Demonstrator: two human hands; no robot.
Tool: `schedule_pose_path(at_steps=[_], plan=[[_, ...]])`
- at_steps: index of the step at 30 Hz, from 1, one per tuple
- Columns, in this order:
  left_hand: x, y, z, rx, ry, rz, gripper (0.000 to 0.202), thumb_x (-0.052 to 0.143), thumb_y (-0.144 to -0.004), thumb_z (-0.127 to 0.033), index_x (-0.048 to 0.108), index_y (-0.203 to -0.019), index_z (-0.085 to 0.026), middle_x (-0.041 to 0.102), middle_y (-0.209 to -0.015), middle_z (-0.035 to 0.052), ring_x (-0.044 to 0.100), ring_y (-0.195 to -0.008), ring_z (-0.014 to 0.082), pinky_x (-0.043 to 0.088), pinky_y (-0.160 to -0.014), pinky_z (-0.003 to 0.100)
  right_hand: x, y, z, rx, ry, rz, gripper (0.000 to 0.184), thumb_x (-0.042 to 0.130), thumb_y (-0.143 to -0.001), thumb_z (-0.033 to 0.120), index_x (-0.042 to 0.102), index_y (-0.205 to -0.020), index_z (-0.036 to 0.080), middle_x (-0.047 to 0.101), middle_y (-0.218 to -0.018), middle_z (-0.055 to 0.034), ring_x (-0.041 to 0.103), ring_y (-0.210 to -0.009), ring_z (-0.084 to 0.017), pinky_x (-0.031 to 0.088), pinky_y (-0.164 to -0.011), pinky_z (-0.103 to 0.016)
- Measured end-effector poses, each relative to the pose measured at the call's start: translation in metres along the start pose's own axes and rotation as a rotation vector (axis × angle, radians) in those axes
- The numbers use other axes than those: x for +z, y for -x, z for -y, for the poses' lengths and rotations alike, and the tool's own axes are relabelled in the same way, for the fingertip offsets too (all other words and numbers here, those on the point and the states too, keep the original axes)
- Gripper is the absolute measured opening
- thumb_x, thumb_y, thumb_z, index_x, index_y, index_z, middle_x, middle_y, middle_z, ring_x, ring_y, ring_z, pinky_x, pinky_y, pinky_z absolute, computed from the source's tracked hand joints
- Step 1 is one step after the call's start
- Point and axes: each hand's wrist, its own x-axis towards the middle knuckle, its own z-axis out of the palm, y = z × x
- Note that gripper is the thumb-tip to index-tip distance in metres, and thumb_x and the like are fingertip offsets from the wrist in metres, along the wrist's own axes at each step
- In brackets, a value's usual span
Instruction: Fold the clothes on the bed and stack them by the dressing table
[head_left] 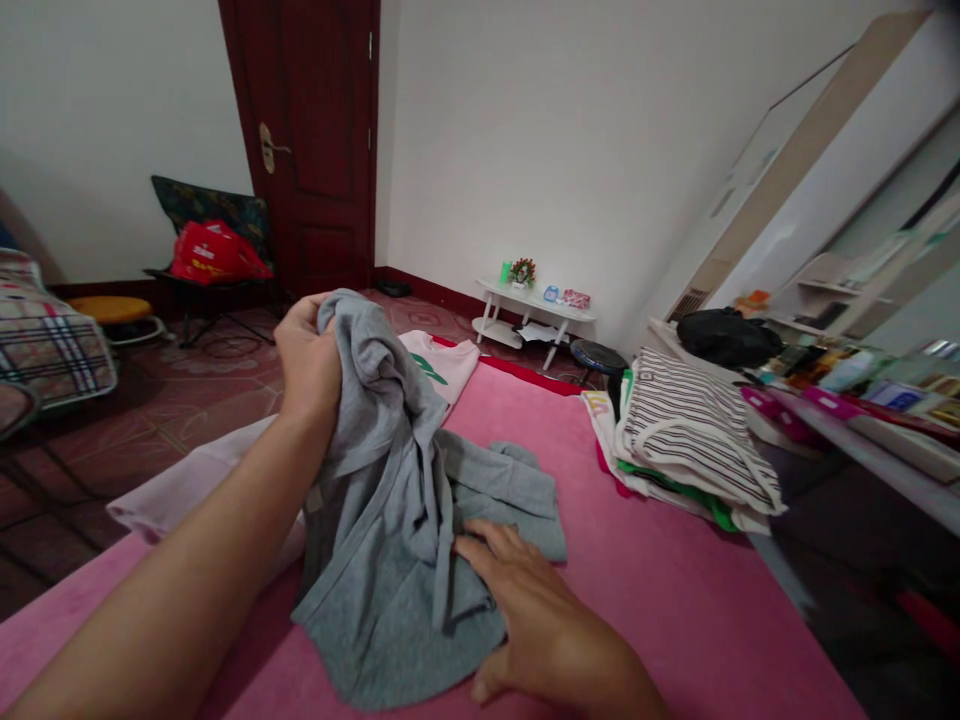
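Note:
A grey garment (pixel 390 560), crumpled and partly lifted, lies over the pink-covered table (pixel 637 590). My left hand (pixel 307 350) is closed around its upper part and holds that bunch above the surface. Low at the garment's right side, my right hand (pixel 525 590) rests with thumb and fingers apart, touching the cloth. Behind the grey garment lies a pale pink shirt (pixel 457 365) with a green print. A pale sleeve-like piece of cloth (pixel 195 480) shows to the left, partly behind my left forearm.
At the table's right edge sits a stack of folded clothes (pixel 682 430), a striped one on top. A black bag (pixel 727 338) and bottles stand beyond it. Farther off are a low white table (pixel 536 298), a dark stool (pixel 598 355), and a chair with a red bag (pixel 214 252).

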Motion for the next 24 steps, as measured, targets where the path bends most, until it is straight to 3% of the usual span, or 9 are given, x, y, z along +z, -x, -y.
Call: schedule_pose_path(at_steps=[2, 6, 9, 10, 12, 14, 19, 21, 24], plan=[[0.002, 0.003, -0.001, 0.071, -0.022, -0.008, 0.022, 0.056, -0.068, -0.004, 0.065, -0.086, -0.014, 0.063, -0.079, -0.0049, 0.052, -0.076, 0.0095, 0.041, -0.07, 0.016, 0.006, -0.006, 0.001, 0.065, 0.015, -0.075, 0.106, 0.085, -0.048, 0.037, 0.039, -0.142, 0.026, 0.032, -0.15, -0.01, 0.033, -0.133, -0.032, 0.03, -0.107, -0.042], [0.006, 0.01, -0.004, 0.098, -0.034, 0.063, 0.013, 0.057, -0.071, -0.01, 0.066, -0.079, -0.015, 0.063, -0.073, -0.004, 0.053, -0.072, 0.0108, 0.042, -0.064, 0.018, 0.012, -0.015, 0.003, 0.206, -0.096, -0.333, 0.096, 0.077, -0.065, 0.04, 0.027, -0.147, 0.027, 0.061, -0.118, -0.0061, 0.059, -0.097, -0.023, 0.043, -0.084, -0.033], [0.011, 0.021, -0.012, 0.11, -0.032, 0.148, 0.013, 0.057, -0.071, -0.012, 0.067, -0.079, -0.014, 0.064, -0.072, -0.0028, 0.053, -0.067, 0.0105, 0.041, -0.061, 0.018, 0.023, -0.019, 0.009, 0.199, -0.021, -0.34, 0.091, 0.079, -0.062, 0.046, 0.039, -0.141, 0.029, 0.067, -0.097, -0.0026, 0.059, -0.091, -0.025, 0.041, -0.081, -0.034], [0.014, 0.024, -0.015, 0.117, -0.032, 0.17, 0.014, 0.057, -0.07, -0.012, 0.068, -0.079, -0.014, 0.064, -0.072, -0.0024, 0.053, -0.066, 0.0105, 0.041, -0.061, 0.018, 0.028, -0.021, 0.012, 0.191, 0.007, -0.339, 0.082, 0.079, -0.061, 0.047, 0.047, -0.134, 0.029, 0.067, -0.091, -0.0021, 0.059, -0.09, -0.025, 0.039, -0.082, -0.035], [0.017, 0.031, -0.022, 0.138, -0.041, 0.214, 0.016, 0.057, -0.068, -0.011, 0.068, -0.079, -0.014, 0.065, -0.072, -0.0017, 0.053, -0.066, 0.0109, 0.041, -0.061, 0.019, 0.036, -0.025, 0.015, 0.19, 0.049, -0.368, 0.044, 0.074, -0.07, 0.041, 0.063, -0.11, 0.027, 0.067, -0.081, -0.0007, 0.06, -0.083, -0.023, 0.036, -0.086, -0.036], [0.019, 0.035, -0.026, 0.16, -0.056, 0.249, 0.017, 0.057, -0.067, -0.01, 0.069, -0.078, -0.015, 0.064, -0.072, -0.0017, 0.054, -0.066, 0.0114, 0.042, -0.062, 0.019, 0.038, -0.029, 0.016, 0.192, 0.078, -0.41, 0.006, 0.064, -0.077, 0.027, 0.064, -0.082, 0.024, 0.064, -0.069, 0.0019, 0.059, -0.072, -0.018, 0.034, -0.087, -0.035], [0.018, 0.036, -0.03, 0.225, -0.096, 0.263, 0.02, 0.056, -0.065, -0.01, 0.07, -0.078, -0.016, 0.066, -0.075, -0.0007, 0.057, -0.068, 0.0127, 0.044, -0.064, 0.02, 0.005, -0.016, 0.019, 0.23, 0.148, -0.493, 0.013, 0.052, -0.067, 0.013, 0.047, -0.058, 0.021, 0.05, -0.052, 0.0039, 0.047, -0.055, -0.013, 0.031, -0.06, -0.026], [0.017, 0.036, -0.031, 0.233, -0.139, 0.309, 0.022, 0.055, -0.066, -0.012, 0.071, -0.081, -0.016, 0.068, -0.078, 0.0008, 0.059, -0.069, 0.014, 0.045, -0.063, 0.02, -0.012, 0.004, 0.024, 0.222, 0.124, -0.398, 0.014, 0.051, -0.062, 0.01, 0.044, -0.055, 0.021, 0.045, -0.051, 0.0048, 0.043, -0.051, -0.011, 0.026, -0.052, -0.024], [0.014, 0.037, -0.037, 0.199, -0.323, 0.536, 0.027, 0.054, -0.065, -0.014, 0.072, -0.085, -0.016, 0.069, -0.077, 0.0008, 0.06, -0.067, 0.0153, 0.044, -0.059, 0.021, -0.025, 0.039, 0.031, 0.106, -0.094, -0.033, 0.014, 0.059, -0.062, 0.013, 0.048, -0.054, 0.02, 0.046, -0.054, 0.0064, 0.04, -0.05, -0.008, 0.024, -0.047, -0.021]])
